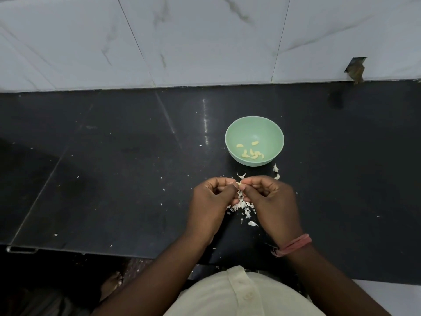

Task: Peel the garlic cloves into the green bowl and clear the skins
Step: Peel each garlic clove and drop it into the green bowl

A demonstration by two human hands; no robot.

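Note:
A pale green bowl (pixel 232 133) stands on the black counter with several peeled garlic cloves (pixel 251 153) in its bottom. Just in front of it, my left hand (pixel 210 201) and my right hand (pixel 271 199) meet fingertip to fingertip and together pinch a small garlic clove (pixel 239 184), mostly hidden by the fingers. A heap of white garlic skins (pixel 242 207) lies on the counter under and between my hands. A few larger skin pieces (pixel 276 168) lie near the bowl's foot.
The black counter (pixel 114 167) carries scattered skin flecks around my hands and toward its front edge. A white marble-tiled wall (pixel 205 42) rises behind it, with a broken hole (pixel 356 69) at the right. A pink thread band circles my right wrist.

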